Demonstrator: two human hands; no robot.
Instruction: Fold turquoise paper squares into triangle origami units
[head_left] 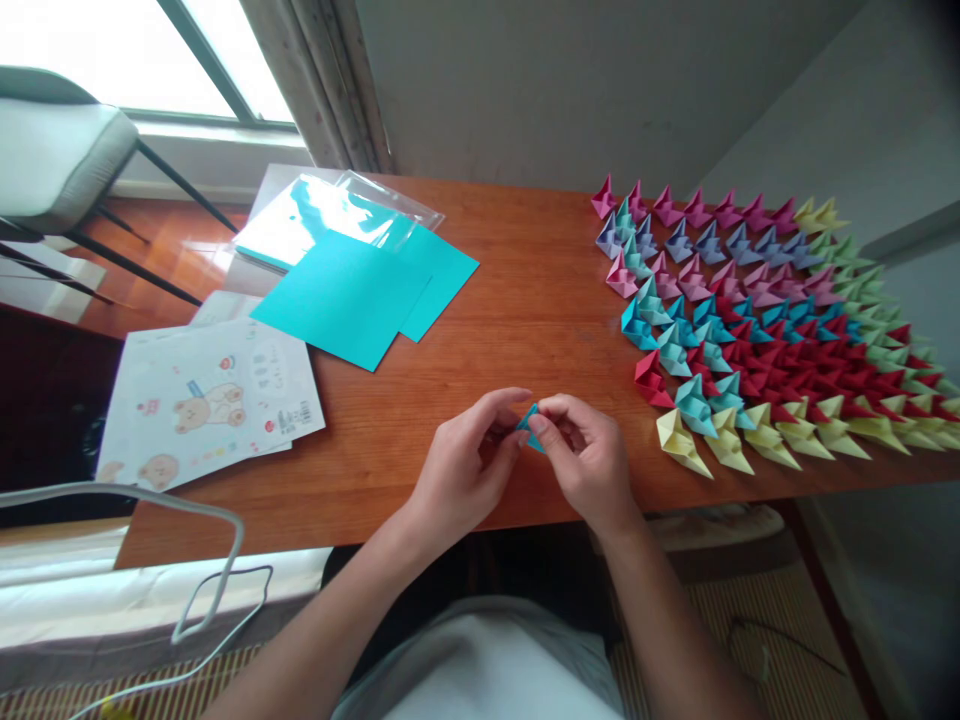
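Observation:
Between both hands, just above the front part of the wooden table (525, 320), is a small folded piece of turquoise paper (531, 420). My left hand (472, 450) pinches it from the left, with thumb and fingers together. From the right, my right hand (589, 450) grips the same paper between thumb and index finger. The fingers cover much of the paper, so its full shape is hidden. Nearest on the right stand rows of folded origami figures, among them a yellow figure (681, 445) and a red figure (652, 380).
Turquoise paper sheets (345, 295) and a clear plastic sleeve (300, 215) lie at the back left. White printed sheets with bears (210, 400) rest at the left edge. A chair (67, 150) stands by the window. A white cable (225, 520) hangs at lower left.

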